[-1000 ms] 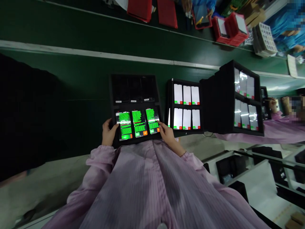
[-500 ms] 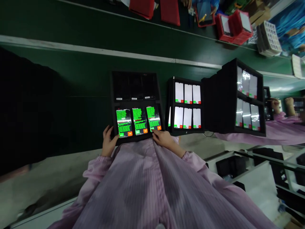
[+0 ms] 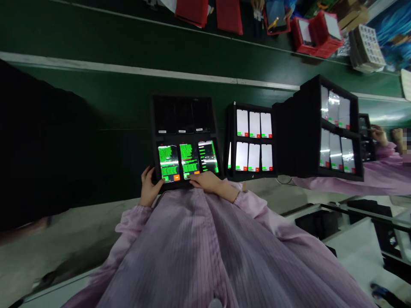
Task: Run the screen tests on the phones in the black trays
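A black tray (image 3: 186, 138) lies on the bench in front of me, with two rows of phones. Its far row of phones (image 3: 184, 114) is dark. In the near row, the left phone (image 3: 168, 161) and middle phone (image 3: 189, 158) show green text on black, with green and orange buttons. The right phone (image 3: 208, 156) shows white and green lines. My left hand (image 3: 149, 187) grips the tray's near left corner, its thumb by the left phone's green button. My right hand (image 3: 207, 181) reaches over the near edge, fingers stretched out, a fingertip at the middle phone's green button.
Right of my tray, another black tray (image 3: 253, 140) holds phones with white screens. Beyond it stands a tilted stack of black trays (image 3: 297, 132). Red folders (image 3: 228, 17) and red bins (image 3: 316, 36) sit across the green bench (image 3: 128, 47). A co-worker's pink sleeve (image 3: 382, 164) shows at right.
My right hand has moved left from the right phone to the middle one. The right phone's screen has changed from green text with buttons to white and green lines.
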The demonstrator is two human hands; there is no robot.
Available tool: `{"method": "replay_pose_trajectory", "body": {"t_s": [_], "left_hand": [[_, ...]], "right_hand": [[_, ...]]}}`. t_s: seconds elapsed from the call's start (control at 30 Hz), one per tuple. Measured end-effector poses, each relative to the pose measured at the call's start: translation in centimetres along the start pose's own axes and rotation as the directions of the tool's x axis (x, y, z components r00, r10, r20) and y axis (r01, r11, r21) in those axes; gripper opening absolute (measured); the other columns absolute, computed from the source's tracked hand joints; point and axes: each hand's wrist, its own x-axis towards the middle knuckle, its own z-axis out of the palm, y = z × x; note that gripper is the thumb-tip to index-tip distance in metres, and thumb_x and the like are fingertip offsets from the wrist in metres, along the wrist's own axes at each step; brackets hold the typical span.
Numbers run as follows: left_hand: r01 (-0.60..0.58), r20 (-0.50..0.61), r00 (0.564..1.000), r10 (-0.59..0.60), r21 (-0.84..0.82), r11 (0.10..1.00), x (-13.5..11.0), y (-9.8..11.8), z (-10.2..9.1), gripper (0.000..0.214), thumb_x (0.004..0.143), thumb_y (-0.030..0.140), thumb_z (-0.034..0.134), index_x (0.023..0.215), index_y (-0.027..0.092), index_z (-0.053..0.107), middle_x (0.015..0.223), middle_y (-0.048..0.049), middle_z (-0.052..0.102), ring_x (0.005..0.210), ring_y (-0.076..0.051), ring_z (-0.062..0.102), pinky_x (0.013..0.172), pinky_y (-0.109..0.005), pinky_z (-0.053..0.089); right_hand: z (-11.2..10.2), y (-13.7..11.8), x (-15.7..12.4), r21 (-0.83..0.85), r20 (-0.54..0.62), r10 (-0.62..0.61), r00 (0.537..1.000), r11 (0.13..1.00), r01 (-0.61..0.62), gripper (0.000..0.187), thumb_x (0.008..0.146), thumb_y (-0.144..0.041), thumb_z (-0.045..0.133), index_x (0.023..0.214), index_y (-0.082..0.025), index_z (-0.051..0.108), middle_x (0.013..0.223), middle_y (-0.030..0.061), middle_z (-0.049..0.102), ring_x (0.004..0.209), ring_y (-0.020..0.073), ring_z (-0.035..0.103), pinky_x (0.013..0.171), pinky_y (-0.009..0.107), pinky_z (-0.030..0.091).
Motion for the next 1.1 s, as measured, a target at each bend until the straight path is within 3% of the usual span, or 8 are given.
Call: {"method": "replay_pose_trajectory", "body": {"t_s": [0.2, 0.47, 0.87, 1.1], "left_hand": [[0.005, -0.009, 1.0, -0.005, 0.015, 1.0, -0.2, 0.6, 0.3, 0.059, 0.068, 0.037, 0.077, 0.122, 0.022, 0.062, 0.144, -0.0157, 0.05, 0.151, -0.036, 0.04, 0.13, -0.051, 0.025], [0.036, -0.035, 0.999, -0.036, -0.012, 0.999, 0.0, 0.2, 0.2, 0.049, 0.072, 0.035, 0.074, 0.119, 0.025, 0.065, 0.138, -0.0122, 0.054, 0.147, -0.033, 0.045, 0.13, -0.05, 0.026], [0.055, -0.1, 0.993, -0.061, -0.068, 0.996, 1.7, 1.4, 0.7, 0.042, 0.075, 0.034, 0.071, 0.115, 0.023, 0.069, 0.137, -0.0126, 0.057, 0.146, -0.032, 0.047, 0.128, -0.047, 0.029], [0.062, -0.073, 0.995, -0.07, -0.101, 0.993, 2.4, 1.3, 0.4, 0.041, 0.073, 0.029, 0.072, 0.113, 0.026, 0.069, 0.135, -0.0105, 0.059, 0.145, -0.032, 0.048, 0.129, -0.048, 0.03]], "right_hand": [[0.1, 0.8, -1.5, 0.021, -0.066, 0.037, 0.997, 0.999, -0.036, 0.034, 0.107, -0.031, 0.053, 0.135, -0.023, 0.071, 0.121, 0.0078, 0.081, 0.105, 0.0231, 0.078, 0.085, 0.028, 0.056], [1.2, 2.7, -4.0, 0.23, -0.221, 0.139, 0.965, 0.969, -0.087, 0.039, 0.106, -0.029, 0.051, 0.14, -0.023, 0.068, 0.133, 0.0056, 0.076, 0.117, 0.02, 0.075, 0.1, 0.03, 0.058], [0.7, 2.0, -3.1, 0.239, -0.23, 0.158, 0.96, 0.966, -0.102, 0.039, 0.106, -0.028, 0.052, 0.143, -0.023, 0.066, 0.133, 0.006, 0.076, 0.117, 0.0202, 0.075, 0.1, 0.031, 0.058], [0.8, 1.8, -2.9, 0.233, -0.226, 0.166, 0.96, 0.966, -0.112, 0.04, 0.108, -0.031, 0.05, 0.145, -0.025, 0.064, 0.135, 0.0043, 0.075, 0.117, 0.0192, 0.075, 0.101, 0.03, 0.057]]}}
